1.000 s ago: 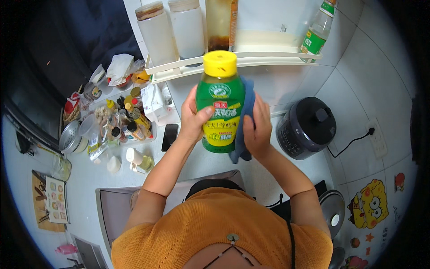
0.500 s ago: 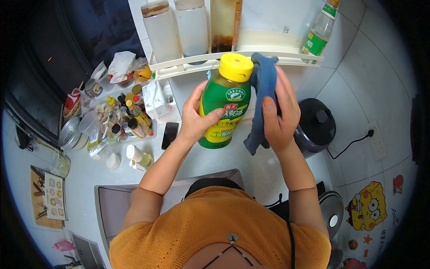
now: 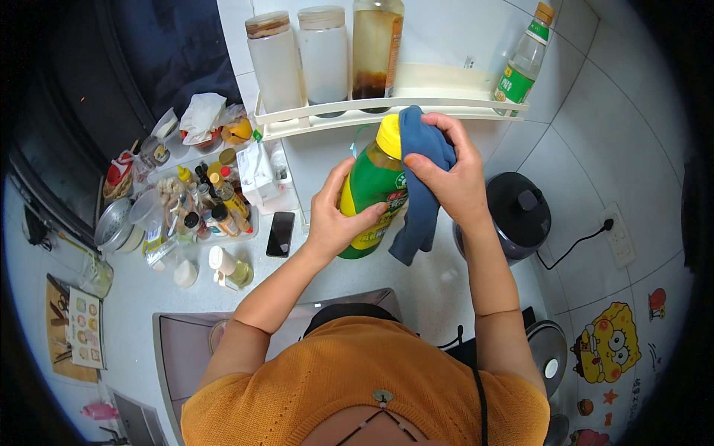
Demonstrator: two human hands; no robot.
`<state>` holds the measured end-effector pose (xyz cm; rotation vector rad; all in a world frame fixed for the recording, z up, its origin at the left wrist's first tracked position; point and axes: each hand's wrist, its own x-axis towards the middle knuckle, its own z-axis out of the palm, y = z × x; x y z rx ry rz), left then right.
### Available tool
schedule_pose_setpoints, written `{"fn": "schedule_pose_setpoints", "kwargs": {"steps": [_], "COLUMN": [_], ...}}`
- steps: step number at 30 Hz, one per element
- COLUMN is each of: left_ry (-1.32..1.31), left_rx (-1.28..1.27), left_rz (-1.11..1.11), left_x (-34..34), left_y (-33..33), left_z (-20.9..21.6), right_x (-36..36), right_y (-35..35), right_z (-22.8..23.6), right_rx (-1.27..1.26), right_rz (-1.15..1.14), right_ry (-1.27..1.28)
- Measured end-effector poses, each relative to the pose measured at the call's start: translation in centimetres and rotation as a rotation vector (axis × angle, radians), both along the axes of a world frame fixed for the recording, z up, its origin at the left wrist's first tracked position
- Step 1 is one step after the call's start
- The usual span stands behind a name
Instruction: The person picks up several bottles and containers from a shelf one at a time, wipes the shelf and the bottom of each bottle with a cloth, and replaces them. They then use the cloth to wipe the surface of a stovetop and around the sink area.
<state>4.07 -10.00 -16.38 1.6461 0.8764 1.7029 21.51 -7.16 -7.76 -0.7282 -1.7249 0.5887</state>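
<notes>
White tiled kitchen wall [image 3: 595, 134] behind, pale countertop [image 3: 245, 286] below, seen from above over an orange knitted top.

Left hand [image 3: 338, 215]: wrapped around the belly of a green plastic bottle [image 3: 370, 189], thumb on the near side, fingers curled across the printed label, grip closed firmly on it. Forearm rising from the lower edge, elbow bent, wrist cocked slightly back.

Right hand [image 3: 446, 171]: closed on a dark blue cloth [image 3: 418, 186], thumb and fingers pressing the fabric against the bottle's yellow cap [image 3: 388, 136] and shoulder. Forearm coming up steeply from the right, wrist bent inward over the cap.

Bottle: held clear of the counter, tilted a little to the right at the top, just below a white wall shelf [image 3: 387, 108]; smooth glossy plastic, rounded body, yellow and red label. Cloth: soft, matte, bunched at the cap, the loose end hanging down the bottle's right side.

On the shelf: two frosted white jars [image 3: 297, 59] with pale lids, a tall clear jar [image 3: 377, 48] of brownish liquid, a clear bottle with green label [image 3: 524, 59] at the right end.

To the right, a round black cooker [image 3: 513, 212], cord running to a wall socket [image 3: 617, 234]. To the left, a crowded cluster of small condiment bottles [image 3: 204, 204] and a black phone [image 3: 280, 233] lying flat.
</notes>
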Motion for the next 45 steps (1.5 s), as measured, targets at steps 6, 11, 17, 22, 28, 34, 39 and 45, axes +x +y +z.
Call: {"fn": "schedule_pose_setpoints", "kwargs": {"steps": [6, 11, 17, 22, 28, 34, 39, 45], "left_ry": [-0.158, -0.203, -0.21, -0.165, -0.118, 0.028, 0.137, 0.018], "left_rx": [-0.155, -0.173, -0.162, -0.169, -0.195, -0.156, -0.048, -0.128], "left_rz": [-0.28, -0.434, -0.467, -0.432, -0.351, -0.227, -0.067, -0.267], "left_x": [-0.4, -0.7, -0.7, -1.2, -0.6, -0.5, -0.1, -0.3], "left_y": [-0.7, -0.3, -0.5, -0.4, -0.5, -0.3, -0.2, -0.5], "left_z": [0.9, 0.7, 1.5, 1.3, 1.2, 0.8, 0.7, 1.1], "right_x": [1.3, 1.3, 1.2, 2.1, 1.4, 1.2, 1.2, 2.0], "right_y": [0.9, 0.9, 0.3, -0.5, -0.5, -0.7, -0.3, -0.1], "right_z": [-1.4, -2.4, -2.6, -0.9, -1.0, -0.9, -1.0, -0.7], "right_rx": [-0.098, -0.313, -0.318, -0.005, -0.046, -0.053, -0.013, -0.085], "right_rz": [0.142, 0.265, 0.341, 0.257, 0.143, 0.044, 0.02, 0.148], "right_ry": [0.108, 0.336, 0.467, 0.178, 0.046, 0.001, -0.01, 0.05]}}
